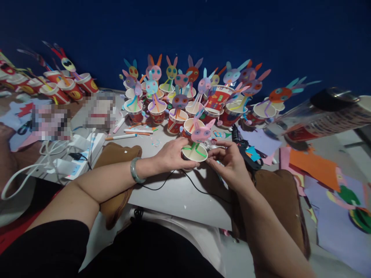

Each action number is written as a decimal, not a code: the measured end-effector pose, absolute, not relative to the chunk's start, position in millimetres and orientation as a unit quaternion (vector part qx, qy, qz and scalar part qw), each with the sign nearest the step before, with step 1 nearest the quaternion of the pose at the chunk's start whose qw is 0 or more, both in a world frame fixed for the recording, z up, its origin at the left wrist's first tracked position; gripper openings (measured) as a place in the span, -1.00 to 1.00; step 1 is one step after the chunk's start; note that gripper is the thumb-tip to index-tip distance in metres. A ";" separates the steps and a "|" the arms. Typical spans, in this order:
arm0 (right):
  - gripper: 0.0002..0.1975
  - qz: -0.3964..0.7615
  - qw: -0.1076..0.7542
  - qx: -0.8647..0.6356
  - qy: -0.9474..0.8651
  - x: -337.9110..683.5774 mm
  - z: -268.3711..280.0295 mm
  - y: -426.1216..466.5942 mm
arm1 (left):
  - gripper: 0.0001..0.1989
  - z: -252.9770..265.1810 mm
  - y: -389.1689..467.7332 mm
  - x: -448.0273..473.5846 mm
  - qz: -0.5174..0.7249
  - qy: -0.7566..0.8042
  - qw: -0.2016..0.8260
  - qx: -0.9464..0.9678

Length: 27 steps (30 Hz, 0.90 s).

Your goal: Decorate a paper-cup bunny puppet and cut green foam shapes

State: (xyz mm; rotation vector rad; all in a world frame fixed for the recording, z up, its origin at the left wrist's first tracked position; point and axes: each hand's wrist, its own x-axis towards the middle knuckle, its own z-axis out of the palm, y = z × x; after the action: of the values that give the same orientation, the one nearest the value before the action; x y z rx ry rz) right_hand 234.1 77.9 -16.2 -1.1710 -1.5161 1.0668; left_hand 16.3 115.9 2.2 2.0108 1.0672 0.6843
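My left hand [174, 155] is closed around the left side of a paper cup [194, 154], thumb near the rim. Out of the cup rises a pink paper rabbit head [201, 134] with long ears, on green bent strips that reach down inside. At the cup's right side is my right hand [227, 162], its thumb and fingers bent together close to the wall. Whatever lies between those fingertips is too small or hidden to make out. The cup's lower part is mostly covered by my left hand.
Behind stand several red paper cups [157, 112] with colourful rabbit heads. A power strip [84, 158] with white cables lies left. Brown cushions [274, 200] flank my arms. Orange paper [315, 166], purple sheets and a clear tumbler [301, 116] are at right. A thin black cable crosses the table.
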 end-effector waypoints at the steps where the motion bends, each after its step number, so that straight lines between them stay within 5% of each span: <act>1: -0.48 0.434 0.456 -0.474 -0.615 234.0 -16.4 78.0 | -0.42 2.5 115.8 16.4 0.268 0.416 0.369 0.786; 27: -0.52 0.395 0.456 -0.481 -0.637 215.7 -13.9 67.8 | -0.24 6.1 112.5 17.8 0.203 0.444 0.209 0.847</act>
State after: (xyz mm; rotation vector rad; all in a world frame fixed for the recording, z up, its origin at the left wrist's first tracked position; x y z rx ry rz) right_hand 215.7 67.8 -13.9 -1.1851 -1.5701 0.9738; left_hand 17.8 112.5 6.1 2.3565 1.2352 0.5655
